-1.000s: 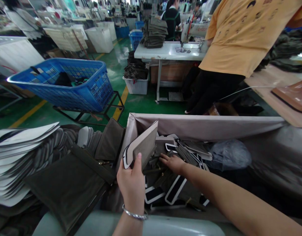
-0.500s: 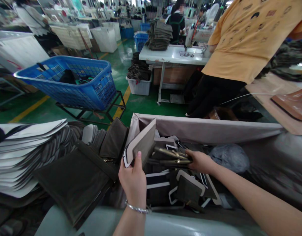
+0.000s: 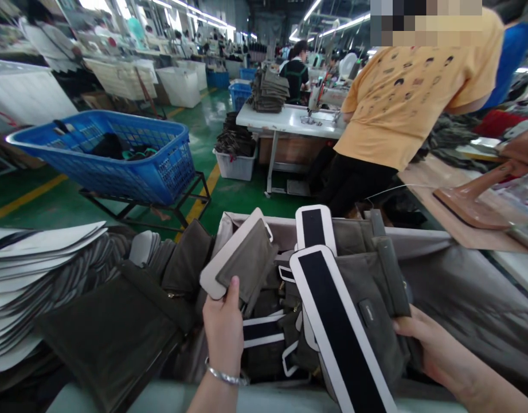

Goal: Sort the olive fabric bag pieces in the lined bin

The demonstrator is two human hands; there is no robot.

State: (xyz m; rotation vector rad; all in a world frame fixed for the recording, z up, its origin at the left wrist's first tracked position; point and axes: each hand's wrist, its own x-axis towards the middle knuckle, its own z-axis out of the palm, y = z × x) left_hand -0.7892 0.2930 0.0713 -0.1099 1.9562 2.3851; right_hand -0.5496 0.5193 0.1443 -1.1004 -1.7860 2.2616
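Note:
My left hand (image 3: 224, 330) grips the lower edge of a white-rimmed olive fabric panel (image 3: 242, 264), held upright over a grey fabric-lined bin (image 3: 367, 238). My right hand (image 3: 421, 344) holds a bundle of olive canvas bag panels (image 3: 367, 304) at the bin's right side. A long strip with a black centre and white border (image 3: 332, 321) lies across the bundle. Several similar olive and black-and-white pieces (image 3: 264, 338) fill the bin between my hands. The bin's bottom is hidden.
Left of the bin are a dark olive fabric sheet (image 3: 113, 327) and a stack of white-edged pieces (image 3: 40, 269). Beyond stand a blue plastic basket (image 3: 104, 155) on a metal stand and a person in a yellow T-shirt (image 3: 401, 109) at a white sewing table (image 3: 285, 120).
My right hand has lifted a bundle of olive panels with black-and-white strips from the bin and moved it right and toward me. My left hand keeps its panel, now tilted slightly more.

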